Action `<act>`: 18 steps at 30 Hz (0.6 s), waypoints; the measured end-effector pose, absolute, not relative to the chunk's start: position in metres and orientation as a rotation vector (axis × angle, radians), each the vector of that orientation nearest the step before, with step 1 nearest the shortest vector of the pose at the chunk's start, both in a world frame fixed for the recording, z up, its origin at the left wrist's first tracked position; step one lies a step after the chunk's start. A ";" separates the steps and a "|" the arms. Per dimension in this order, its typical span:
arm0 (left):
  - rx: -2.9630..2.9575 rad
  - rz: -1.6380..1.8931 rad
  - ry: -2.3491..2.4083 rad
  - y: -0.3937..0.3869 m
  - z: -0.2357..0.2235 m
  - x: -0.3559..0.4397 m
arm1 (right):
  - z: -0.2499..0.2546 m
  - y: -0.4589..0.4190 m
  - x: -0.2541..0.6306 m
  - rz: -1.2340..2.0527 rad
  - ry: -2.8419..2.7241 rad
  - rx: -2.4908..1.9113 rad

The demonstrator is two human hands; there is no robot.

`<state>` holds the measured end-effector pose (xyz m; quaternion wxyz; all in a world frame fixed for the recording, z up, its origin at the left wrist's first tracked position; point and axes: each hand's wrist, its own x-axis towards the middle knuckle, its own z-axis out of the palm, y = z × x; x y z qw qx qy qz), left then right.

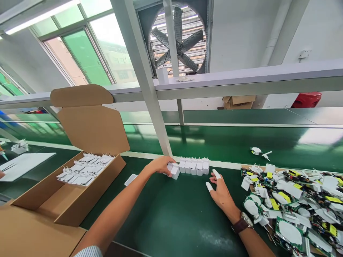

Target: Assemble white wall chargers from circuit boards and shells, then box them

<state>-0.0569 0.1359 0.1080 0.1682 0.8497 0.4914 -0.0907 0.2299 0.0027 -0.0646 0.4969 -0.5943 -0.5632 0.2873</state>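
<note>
At the left end of a short row of small white plastic housings (194, 166), my left hand (160, 165) has its fingers and thumb closed on a white plastic housing (174, 172). The row stands along the back edge of the dark green table. My right hand (222, 194) hovers near the row's right end with its fingers apart and nothing in them. White finger covers sit on two of its fingertips, and a watch (243, 222) is on the wrist. A flat white piece (130, 180) lies left of my left hand.
An open cardboard box (92, 203) on the left holds rows of white parts (85, 169). At right lies a heap of circuit boards and white parts (292, 207). Behind the table runs a green conveyor belt (214, 142) with a loose part (256, 151). A slanted metal post (150, 85) rises ahead.
</note>
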 end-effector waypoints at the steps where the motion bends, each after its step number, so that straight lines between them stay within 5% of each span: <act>1: 2.415 -0.250 1.376 0.128 0.108 -0.061 | -0.063 0.002 0.230 0.704 -1.372 -1.450; 7: 2.173 0.176 1.697 0.075 0.096 -0.059 | -0.062 0.000 0.231 0.730 -1.414 -1.511; 18: 1.950 0.457 2.018 0.051 0.073 -0.040 | -0.087 0.008 0.251 0.924 -1.419 -1.582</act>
